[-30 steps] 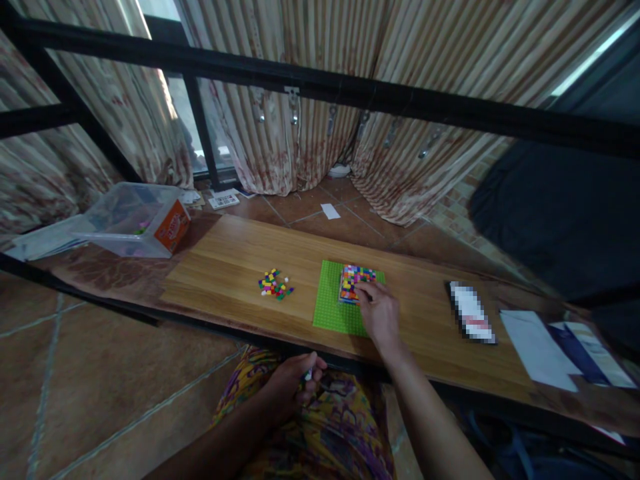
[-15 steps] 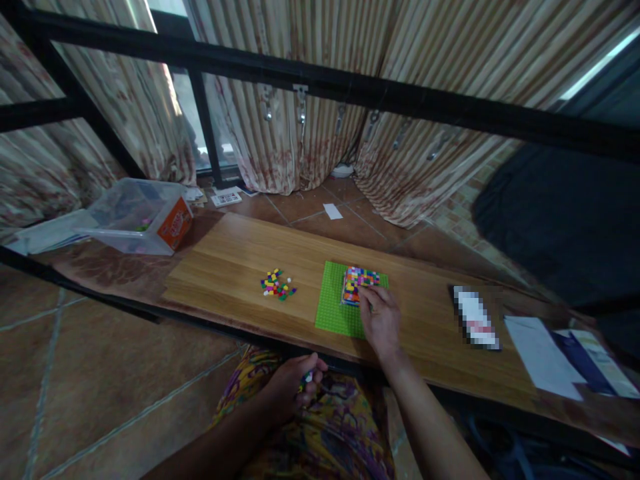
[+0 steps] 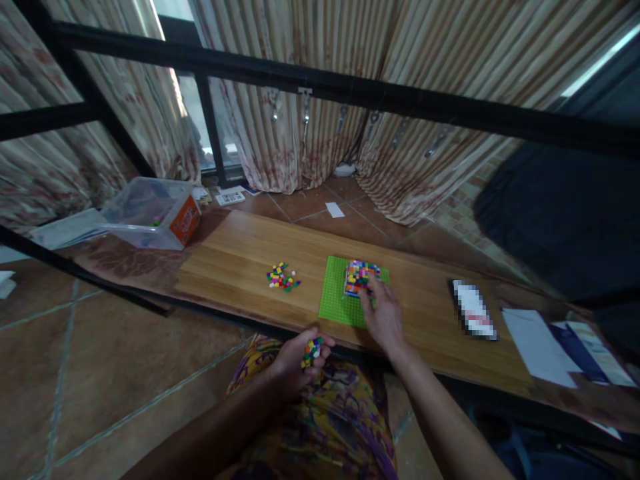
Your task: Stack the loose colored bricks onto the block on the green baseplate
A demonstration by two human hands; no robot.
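Observation:
My left hand (image 3: 300, 360) is cupped palm up above my lap, near the table's front edge. In it lies a handful of small coloured toy bricks (image 3: 312, 352). A green baseplate (image 3: 333, 300) lies on the wooden tabletop and carries a low block of tightly packed multicoloured bricks (image 3: 356, 275). My right hand (image 3: 385, 313) reaches over the plate's right side, its fingers apart and the fingertips at the block's right part. No brick shows between those fingers. To the left of the plate is a loose pile of small bricks (image 3: 283, 277).
A clear plastic box (image 3: 145, 213) with an orange label stands at the far left. A pixelated phone-like object (image 3: 474, 310) and papers (image 3: 537, 347) lie to the right. A dark metal bar (image 3: 320, 87) crosses in front of the curtains.
My left hand has risen a little and opened wider, showing more of the bricks in it. My right hand's fingers have spread from a pinch over the block. The view has shifted slightly.

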